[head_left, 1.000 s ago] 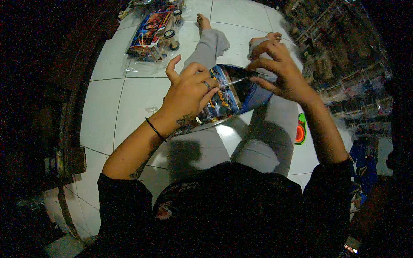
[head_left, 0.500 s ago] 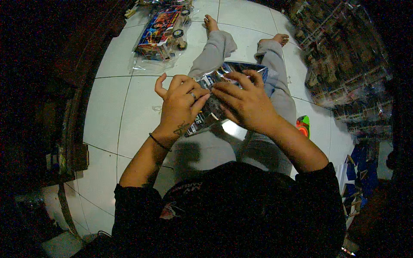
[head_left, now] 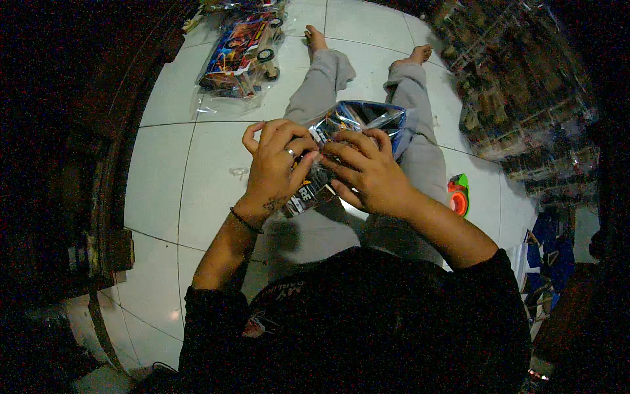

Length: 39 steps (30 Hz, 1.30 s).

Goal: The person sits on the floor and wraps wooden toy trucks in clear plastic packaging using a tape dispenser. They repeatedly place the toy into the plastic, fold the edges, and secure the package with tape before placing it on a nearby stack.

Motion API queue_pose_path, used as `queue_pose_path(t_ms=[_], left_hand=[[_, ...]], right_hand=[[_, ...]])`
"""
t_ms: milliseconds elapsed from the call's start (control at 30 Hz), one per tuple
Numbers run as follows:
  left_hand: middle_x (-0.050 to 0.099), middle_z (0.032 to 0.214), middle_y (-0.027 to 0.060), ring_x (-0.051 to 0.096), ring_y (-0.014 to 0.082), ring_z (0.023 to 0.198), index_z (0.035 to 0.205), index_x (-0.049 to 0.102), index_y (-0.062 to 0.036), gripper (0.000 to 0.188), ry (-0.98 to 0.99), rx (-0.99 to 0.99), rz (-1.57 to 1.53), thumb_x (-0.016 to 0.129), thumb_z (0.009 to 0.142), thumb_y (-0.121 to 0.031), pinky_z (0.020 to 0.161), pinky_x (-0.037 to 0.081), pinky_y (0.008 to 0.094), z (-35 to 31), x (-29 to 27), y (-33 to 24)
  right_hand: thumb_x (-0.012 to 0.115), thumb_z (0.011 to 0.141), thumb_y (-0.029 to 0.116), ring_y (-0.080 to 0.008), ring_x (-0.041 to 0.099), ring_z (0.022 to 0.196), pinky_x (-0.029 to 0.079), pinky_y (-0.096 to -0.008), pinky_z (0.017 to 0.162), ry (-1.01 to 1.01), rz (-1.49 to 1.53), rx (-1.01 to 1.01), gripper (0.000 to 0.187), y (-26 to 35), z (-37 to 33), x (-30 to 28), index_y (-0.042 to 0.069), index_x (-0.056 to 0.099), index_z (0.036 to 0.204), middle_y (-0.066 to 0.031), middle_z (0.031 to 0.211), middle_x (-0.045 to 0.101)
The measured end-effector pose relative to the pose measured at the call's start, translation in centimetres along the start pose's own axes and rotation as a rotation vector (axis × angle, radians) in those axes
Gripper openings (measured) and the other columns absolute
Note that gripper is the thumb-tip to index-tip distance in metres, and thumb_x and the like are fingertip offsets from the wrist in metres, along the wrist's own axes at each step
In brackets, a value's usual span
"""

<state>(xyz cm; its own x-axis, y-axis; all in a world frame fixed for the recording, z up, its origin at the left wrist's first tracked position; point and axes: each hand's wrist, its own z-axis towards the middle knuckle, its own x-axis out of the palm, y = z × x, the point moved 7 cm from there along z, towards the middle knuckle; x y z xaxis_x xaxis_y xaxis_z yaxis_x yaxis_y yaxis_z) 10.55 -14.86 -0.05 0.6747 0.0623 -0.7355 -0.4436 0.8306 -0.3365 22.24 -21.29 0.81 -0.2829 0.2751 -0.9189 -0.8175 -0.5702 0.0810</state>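
Across my lap lies a package in clear plastic wrap (head_left: 384,118), with dark blue and black printed sides, tilted and partly covered by my hands. My left hand (head_left: 275,164), with a ring and a black wrist cord, pinches the wrap at the package's left side between thumb and fingers. Close beside it, my right hand (head_left: 374,174) has its fingers bent over the middle of the package, gripping the film. The two sets of fingertips nearly meet. What exactly lies under them is hidden.
A plastic-wrapped toy truck (head_left: 239,56) with printed sides rests on the white tiled floor (head_left: 157,177) at far left. An orange and green tape dispenser (head_left: 458,196) is by my right thigh. Many bagged items (head_left: 525,85) are stacked at right, with blue pieces (head_left: 548,256) below.
The right fingers have curled in more over the wrap, and the left hand has shifted slightly lower. The package's far end shows a bit more. The whole view has moved slightly.
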Motion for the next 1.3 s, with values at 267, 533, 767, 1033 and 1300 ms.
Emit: queue_pose_path(t_ms=[267, 533, 767, 1033, 1300], left_hand=[[0.058, 0.108, -0.0029, 0.049, 0.0213, 0.108, 0.095, 0.066, -0.02, 0.03, -0.009, 0.136, 0.052, 0.073, 0.07, -0.033, 0.099, 0.019, 0.0471, -2.4, -1.1, -0.8], [0.062, 0.087, -0.0027, 0.054, 0.0184, 0.095, 0.083, 0.066, -0.0163, 0.012, -0.029, -0.021, -0.044, 0.071, 0.073, -0.016, 0.096, 0.021, 0.0458, -0.4, 1.2, -0.5], [0.06, 0.112, 0.0047, 0.053, 0.0209, 0.107, 0.115, 0.058, -0.0122, 0.054, 0.015, 0.243, -0.048, 0.072, 0.071, -0.041, 0.102, 0.023, 0.048, -1.9, 1.3, -1.5], [0.048, 0.126, 0.0052, 0.042, 0.02, 0.118, 0.134, 0.046, -0.0116, 0.085, 0.125, 0.19, 0.013, 0.072, 0.061, -0.046, 0.093, 0.025, 0.0435, -3.2, 3.9, -2.2], [0.052, 0.124, 0.0043, 0.045, 0.018, 0.119, 0.13, 0.049, -0.0101, 0.077, -0.086, 0.154, 0.084, 0.071, 0.062, -0.04, 0.092, 0.025, 0.041, -5.2, 5.8, -5.2]], right_hand=[[0.064, 0.077, 0.028, -0.0271, 0.038, 0.125, 0.026, -0.0495, 0.099, -0.03, 0.023, -0.036, 0.043, -0.1, -0.4, -0.2, 0.012, 0.06, 0.117, -0.007, 0.13, 0.049], [0.063, 0.078, 0.032, -0.0284, 0.035, 0.129, 0.025, -0.0499, 0.1, 0.043, 0.012, -0.021, 0.041, -0.6, -0.8, -0.2, 0.011, 0.061, 0.114, -0.0077, 0.136, 0.044], [0.06, 0.08, 0.034, -0.0299, 0.033, 0.13, 0.023, -0.0496, 0.1, -0.013, -0.024, 0.064, 0.046, -0.4, -0.9, 0.3, 0.012, 0.057, 0.12, -0.0076, 0.138, 0.043], [0.064, 0.075, 0.023, -0.034, 0.039, 0.123, 0.027, -0.0464, 0.103, -0.442, -0.102, 0.538, 0.05, -10.8, -14.1, -4.3, 0.01, 0.056, 0.122, -0.0139, 0.134, 0.043], [0.081, 0.064, 0.036, -0.022, 0.066, 0.069, 0.052, -0.0336, 0.056, -0.206, 0.334, 1.74, 0.059, -26.7, -54.8, 13.0, -0.002, 0.053, 0.098, -0.0138, 0.085, 0.065]])
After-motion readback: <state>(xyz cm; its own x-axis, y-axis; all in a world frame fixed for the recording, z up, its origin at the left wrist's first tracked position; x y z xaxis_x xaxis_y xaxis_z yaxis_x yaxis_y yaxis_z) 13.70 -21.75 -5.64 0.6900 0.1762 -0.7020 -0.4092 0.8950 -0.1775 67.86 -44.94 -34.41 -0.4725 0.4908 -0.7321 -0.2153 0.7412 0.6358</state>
